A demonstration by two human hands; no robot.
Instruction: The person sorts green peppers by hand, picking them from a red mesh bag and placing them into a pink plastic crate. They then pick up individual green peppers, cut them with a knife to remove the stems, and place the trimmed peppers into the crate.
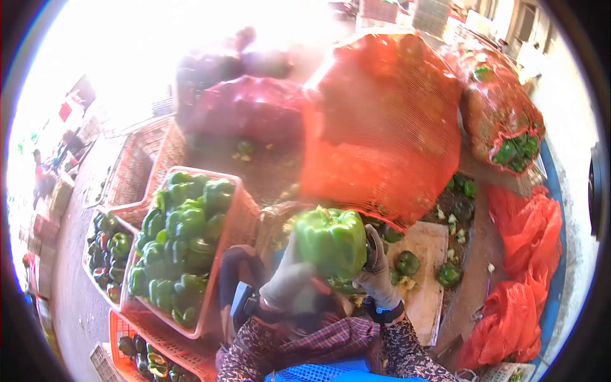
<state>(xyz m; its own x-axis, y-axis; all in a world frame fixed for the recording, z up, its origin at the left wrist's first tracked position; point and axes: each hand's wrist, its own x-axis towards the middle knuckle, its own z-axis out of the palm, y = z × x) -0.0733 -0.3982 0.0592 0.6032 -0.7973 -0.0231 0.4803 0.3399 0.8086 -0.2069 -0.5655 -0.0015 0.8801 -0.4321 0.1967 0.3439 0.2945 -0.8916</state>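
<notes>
A large green bell pepper (pixel 332 240) is held up close in front of me, between both gloved hands. My left hand (pixel 287 275) wears a grey glove and grips the pepper's left side. At the pepper's right side my right hand (pixel 377 270), also in a grey glove with a watch at the wrist, closes on it. Whether that hand also holds a tool is hidden. Below the pepper, trimmed bits and smaller peppers (pixel 408 262) lie on a pale board (pixel 428 280).
A red crate (pixel 240 219) full of green peppers stands at my left, with more crates (pixel 105 251) beside and below it. Big orange mesh sacks (pixel 382 121) fill the middle and right. Empty red net bags (pixel 525 274) lie at the right.
</notes>
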